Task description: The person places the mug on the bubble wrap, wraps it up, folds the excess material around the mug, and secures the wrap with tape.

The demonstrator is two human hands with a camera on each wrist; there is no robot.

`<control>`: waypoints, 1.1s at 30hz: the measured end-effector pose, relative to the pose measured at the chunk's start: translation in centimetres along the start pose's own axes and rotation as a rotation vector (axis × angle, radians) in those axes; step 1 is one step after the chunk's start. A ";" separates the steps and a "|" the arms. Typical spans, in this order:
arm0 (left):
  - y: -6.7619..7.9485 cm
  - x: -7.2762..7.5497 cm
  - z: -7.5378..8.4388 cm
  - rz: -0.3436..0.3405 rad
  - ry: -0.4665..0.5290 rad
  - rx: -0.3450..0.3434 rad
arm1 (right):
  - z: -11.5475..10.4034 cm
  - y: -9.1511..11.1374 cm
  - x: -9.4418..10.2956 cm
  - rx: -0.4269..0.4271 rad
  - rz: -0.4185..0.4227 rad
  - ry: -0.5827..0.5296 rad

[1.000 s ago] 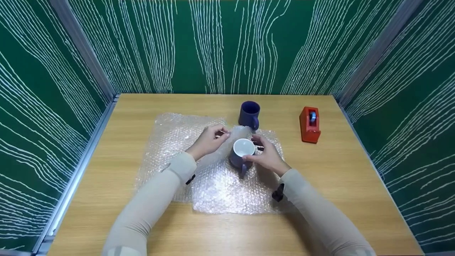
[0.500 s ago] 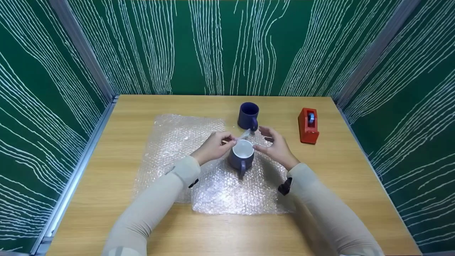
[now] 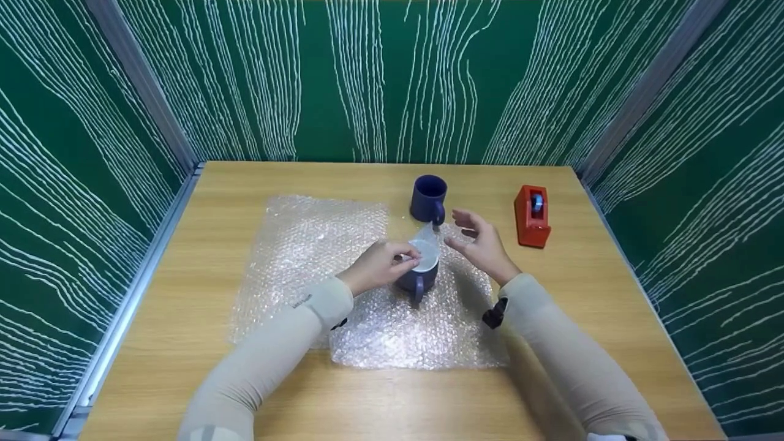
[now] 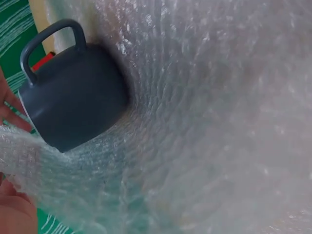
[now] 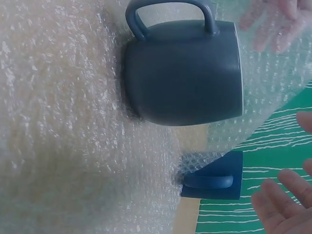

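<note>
A grey-blue mug [image 3: 422,283] with a white inside stands upright on a bubble wrap sheet [image 3: 416,343], its handle toward the person. My left hand [image 3: 383,264] pinches the far edge of that sheet and holds it over the mug's mouth. In the right wrist view the raised bubble wrap [image 5: 263,78] slants past the mug's rim, with left fingers [image 5: 278,19] showing through it. To the right of the mug, my right hand [image 3: 484,248] hovers with fingers spread and nothing in them; the right wrist view shows its fingers [image 5: 287,200] apart from the wrap.
Behind the wrap stands a dark blue mug [image 3: 424,205], close to the raised sheet. A second bubble wrap sheet [image 3: 306,245] lies flat on the left, partly under the first. A red tape dispenser [image 3: 531,229] sits at the back right of the wooden table [image 3: 392,407].
My left hand has brought the far edge of the sheet toward the person, over the mug's mouth. My right hand has come off the mug and moved right and away from the person.
</note>
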State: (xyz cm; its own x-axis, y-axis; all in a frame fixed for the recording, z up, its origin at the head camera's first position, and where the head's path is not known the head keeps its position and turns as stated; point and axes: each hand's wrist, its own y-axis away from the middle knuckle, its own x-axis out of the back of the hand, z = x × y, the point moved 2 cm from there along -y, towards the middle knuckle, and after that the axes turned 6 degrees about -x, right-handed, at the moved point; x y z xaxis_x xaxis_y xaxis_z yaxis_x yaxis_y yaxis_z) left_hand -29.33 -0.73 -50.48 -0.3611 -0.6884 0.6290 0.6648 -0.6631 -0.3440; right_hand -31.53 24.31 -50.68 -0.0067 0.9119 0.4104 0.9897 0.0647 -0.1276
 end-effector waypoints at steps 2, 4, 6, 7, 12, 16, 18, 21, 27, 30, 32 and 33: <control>0.2 -0.3 0.0 -0.005 -0.062 -0.021 | -0.1 -0.2 0.1 -0.006 -0.009 0.012; 0.3 -0.6 0.0 -0.012 -0.119 -0.032 | -0.2 -0.5 0.2 -0.017 -0.022 0.029; 0.5 -0.8 0.0 -0.020 -0.165 -0.043 | -0.3 -0.8 0.2 -0.029 -0.038 0.043; 0.5 -0.9 0.0 -0.022 -0.187 -0.052 | -0.4 -0.9 0.3 -0.033 -0.046 0.049; 0.7 -1.2 0.3 -0.033 -0.270 -0.093 | -0.7 -1.7 0.3 -0.041 -0.078 0.090; 0.9 -1.7 0.2 -0.039 -0.324 -0.125 | -1.1 -2.2 0.1 -0.039 -0.097 0.110; 1.0 -1.8 0.2 -0.050 -0.341 -0.132 | -1.2 -2.3 0.0 -0.044 -0.112 0.120; 1.2 -2.0 0.3 -0.079 -0.352 -0.125 | -1.1 -2.7 -0.2 -0.063 -0.139 0.129; 1.4 -2.0 0.4 -0.118 -0.390 -0.134 | -0.6 -3.1 -0.8 -0.055 -0.188 0.148; 1.5 -2.0 0.5 -0.143 -0.403 -0.140 | -0.3 -3.0 -1.3 -0.062 -0.211 0.166; 1.5 -1.9 0.5 -0.170 -0.417 -0.136 | 0.0 -3.0 -1.6 -0.064 -0.223 0.180; 1.5 -1.9 0.5 -0.185 -0.422 -0.132 | 0.1 -2.9 -1.8 -0.064 -0.228 0.190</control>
State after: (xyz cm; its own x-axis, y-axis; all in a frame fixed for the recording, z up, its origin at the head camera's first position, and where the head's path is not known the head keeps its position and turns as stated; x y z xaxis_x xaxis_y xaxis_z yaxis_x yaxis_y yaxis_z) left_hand -27.28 -0.30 -51.83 -0.1501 -0.3937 0.9069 0.5158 -0.8137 -0.2678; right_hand -34.40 22.54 -51.10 -0.2085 0.7844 0.5842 0.9728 0.2277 0.0414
